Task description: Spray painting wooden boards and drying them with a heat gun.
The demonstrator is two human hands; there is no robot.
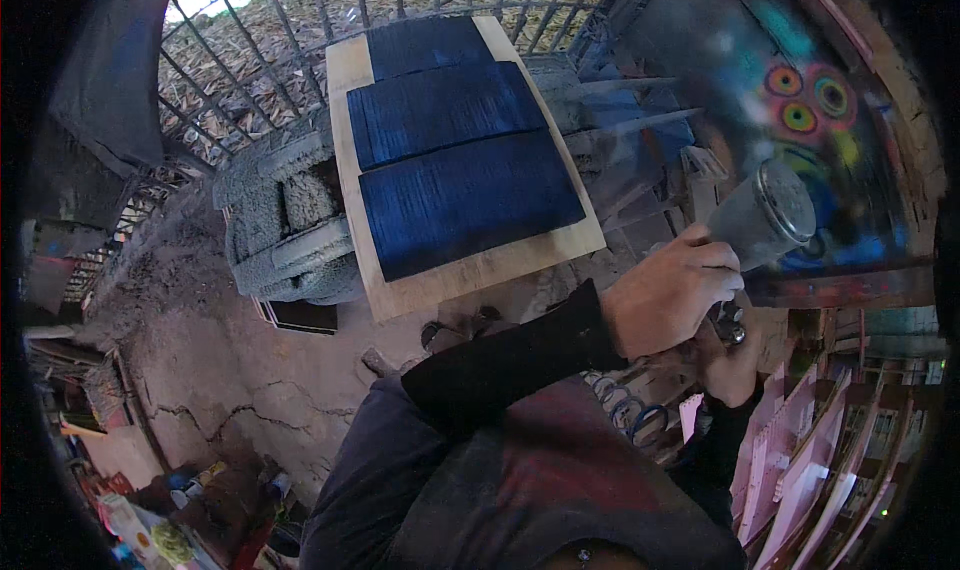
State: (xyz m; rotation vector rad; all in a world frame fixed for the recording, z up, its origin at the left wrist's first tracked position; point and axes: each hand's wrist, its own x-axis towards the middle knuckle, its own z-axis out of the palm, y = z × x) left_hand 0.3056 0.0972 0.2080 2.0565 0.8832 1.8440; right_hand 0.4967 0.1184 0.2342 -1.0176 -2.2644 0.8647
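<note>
At the far left a dark cloth (110, 60) hangs beside a metal railing (260, 30), and below it cracked earth floor (230, 390) runs down to a clutter of small containers (170, 530) in the lower left corner. Moving right, stacked concrete blocks (290, 230) carry a pale wooden board (450, 270), tilted in the view, and on it three panels (470, 205) lie edge to edge, all stained deep blue across their faces. No bare wood shows on any of the three, so the colouring looks largely done; whether another coat is due cannot be told, and the board's pale margin is unpainted.

Further right, the person's left hand (670, 295), coming off a black sleeve, is wrapped closed around the body of a spray gun (765, 215), whose grey metal cup points up and away from the panels. The gun is held well apart from the board, not aimed at it. Just below, the right hand (730, 365) sits against the gun's underside, near a small metal fitting; its fingers are mostly hidden, so whether it pinches or only rests there cannot be told. Behind the gun stands a wall board (800, 100) mottled with colourful overspray rings. At the lower right, pink sheets (800, 470) lean in a rack.
</note>
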